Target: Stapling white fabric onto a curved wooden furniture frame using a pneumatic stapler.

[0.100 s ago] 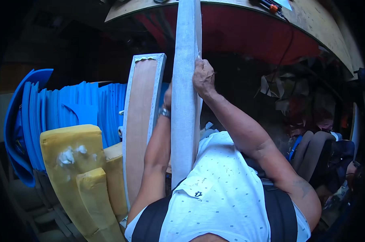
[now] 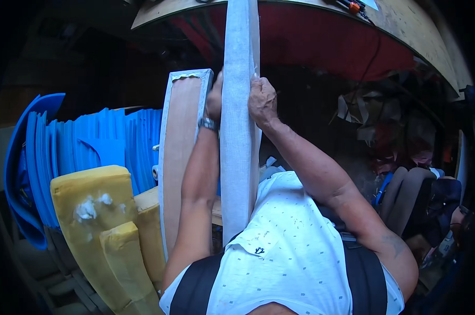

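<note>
A long, narrow panel covered in pale grey woven fabric (image 2: 236, 131) stretches from my torso up to the far table. My right hand (image 2: 262, 101) is closed on its right edge, thumb uppermost, where a bit of loose pale material sticks up. On the opposite side, my left hand (image 2: 214, 100), with a watch at the wrist, is against or just behind the panel's left edge. Its fingers are blurred and mostly hidden. Left of that arm leans a second long panel (image 2: 182, 136), its bare wooden back framed by folded-over grey fabric.
Blue foam sheets (image 2: 103, 128) stand packed at the left, with yellow foam cushions (image 2: 93, 194) in front. A wooden table (image 2: 426, 47) curves across the far side, carrying an orange-and-black tool (image 2: 354, 8) with a cable. Scraps and dark padded pieces (image 2: 405, 194) lie at the right.
My left hand has slid farther up along the panel, so more of it and its watch show. The right hand keeps its grip; the view shifts slightly.
</note>
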The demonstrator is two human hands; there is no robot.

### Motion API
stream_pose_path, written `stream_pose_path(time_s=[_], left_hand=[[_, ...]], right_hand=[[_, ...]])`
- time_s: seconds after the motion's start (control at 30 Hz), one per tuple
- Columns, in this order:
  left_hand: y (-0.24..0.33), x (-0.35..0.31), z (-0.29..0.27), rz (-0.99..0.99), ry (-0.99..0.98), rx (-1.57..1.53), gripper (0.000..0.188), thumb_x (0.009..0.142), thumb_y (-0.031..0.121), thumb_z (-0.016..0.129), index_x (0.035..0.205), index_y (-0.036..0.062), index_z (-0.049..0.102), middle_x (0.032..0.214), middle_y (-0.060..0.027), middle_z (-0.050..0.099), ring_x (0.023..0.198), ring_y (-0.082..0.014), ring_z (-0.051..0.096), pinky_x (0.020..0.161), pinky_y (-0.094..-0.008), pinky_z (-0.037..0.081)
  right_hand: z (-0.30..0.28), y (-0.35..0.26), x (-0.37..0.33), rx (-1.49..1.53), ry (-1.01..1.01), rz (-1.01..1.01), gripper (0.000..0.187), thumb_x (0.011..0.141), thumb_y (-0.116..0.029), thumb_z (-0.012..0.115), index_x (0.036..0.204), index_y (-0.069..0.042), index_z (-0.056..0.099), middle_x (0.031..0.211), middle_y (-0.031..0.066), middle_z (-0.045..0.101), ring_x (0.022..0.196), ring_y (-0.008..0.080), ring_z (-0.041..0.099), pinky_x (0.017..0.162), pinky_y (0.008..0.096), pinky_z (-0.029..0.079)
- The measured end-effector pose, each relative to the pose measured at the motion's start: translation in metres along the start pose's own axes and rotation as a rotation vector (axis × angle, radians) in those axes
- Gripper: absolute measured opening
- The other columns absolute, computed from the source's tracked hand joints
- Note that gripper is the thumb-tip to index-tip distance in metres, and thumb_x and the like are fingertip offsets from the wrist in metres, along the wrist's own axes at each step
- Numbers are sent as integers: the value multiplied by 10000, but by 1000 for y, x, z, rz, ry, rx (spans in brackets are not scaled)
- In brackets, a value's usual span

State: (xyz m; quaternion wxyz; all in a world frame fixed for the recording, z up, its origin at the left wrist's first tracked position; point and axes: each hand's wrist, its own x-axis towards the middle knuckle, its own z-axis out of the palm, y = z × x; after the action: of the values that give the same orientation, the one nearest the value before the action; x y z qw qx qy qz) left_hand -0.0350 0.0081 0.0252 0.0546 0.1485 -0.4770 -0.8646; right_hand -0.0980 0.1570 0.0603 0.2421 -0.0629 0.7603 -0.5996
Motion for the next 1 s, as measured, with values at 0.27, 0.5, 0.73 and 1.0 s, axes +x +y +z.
stream_pose_path(time_s=[0.27,0.5,0.73,1.0], left_hand=[[80,159,-16,678,66,1457,616,1080,349,261,1556,-40,216,1639,-249,154,1546,-305,89,1254,-407,95],[50,89,48,557,132,1766,658,1036,431,313,1544,12,321,1640,-178,235,1537,-347,143,1232,-513,107],[14,-54,106,363,166,1701,892,974,700,241,1559,28,293,1628,-205,243,1534,-347,156,1241,-496,90],[8,-54,98,552,329,1426,525,1044,409,422,1402,32,494,1438,-230,503,1364,-390,461,1132,-517,345]], right_hand=[[27,-6,30,-103,-36,-100,433,1090,-417,346,973,-45,533,848,85,551,836,168,571,767,380,489],[16,18,72,264,-93,-232,424,1061,-425,436,1018,-32,590,888,172,642,855,298,647,775,416,520],[3,14,46,138,-80,-179,439,1066,-423,402,999,-21,567,886,179,631,885,293,665,782,440,531],[-2,23,55,82,-9,-250,395,1060,-378,434,925,-26,550,826,218,626,795,348,654,702,482,492]])
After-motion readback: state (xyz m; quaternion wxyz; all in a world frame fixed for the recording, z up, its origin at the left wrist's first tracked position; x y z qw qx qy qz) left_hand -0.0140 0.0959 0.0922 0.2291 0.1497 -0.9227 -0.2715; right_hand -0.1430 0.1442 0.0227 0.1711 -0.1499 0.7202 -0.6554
